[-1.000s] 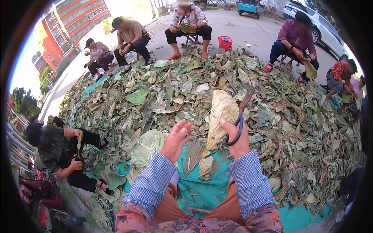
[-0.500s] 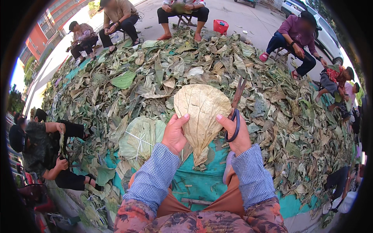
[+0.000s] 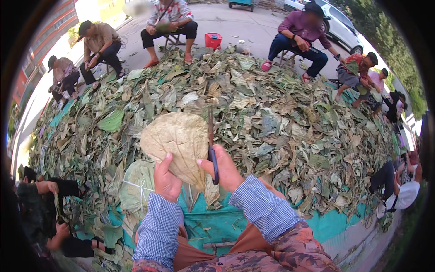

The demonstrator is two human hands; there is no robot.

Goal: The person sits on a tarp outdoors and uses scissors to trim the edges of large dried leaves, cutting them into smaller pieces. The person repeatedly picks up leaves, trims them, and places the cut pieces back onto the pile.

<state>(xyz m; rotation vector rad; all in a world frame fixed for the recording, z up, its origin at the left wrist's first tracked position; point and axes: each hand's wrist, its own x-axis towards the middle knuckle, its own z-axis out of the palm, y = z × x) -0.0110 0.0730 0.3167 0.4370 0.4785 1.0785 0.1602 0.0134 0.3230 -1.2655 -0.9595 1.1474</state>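
A large tan dried leaf (image 3: 179,140), fan-shaped and veined, is held up over the pile with its narrow end pointing down to the right. My left hand (image 3: 167,180) is closed on its lower left edge, thumb on top. My right hand (image 3: 227,171) grips dark scissors (image 3: 215,168), their loops around the fingers. The blades point away from me beside the leaf's right edge and look edge-on. My right thumb reaches the leaf's lower right edge; whether it presses on it is hard to tell. Left of my left hand lies a round leaf bundle (image 3: 135,187) tied with white string.
A wide heap of dry leaves (image 3: 281,131) spreads ahead over a teal sheet (image 3: 210,222). Several people sit around it on low stools, some handling leaves. Behind the heap are a red bucket (image 3: 213,40) and a parked white car (image 3: 340,29).
The view has swung to the right. The leaf has tilted, its broad end leaning left. My right hand has turned, bringing the scissors upright alongside the leaf; the blades no longer look spread.
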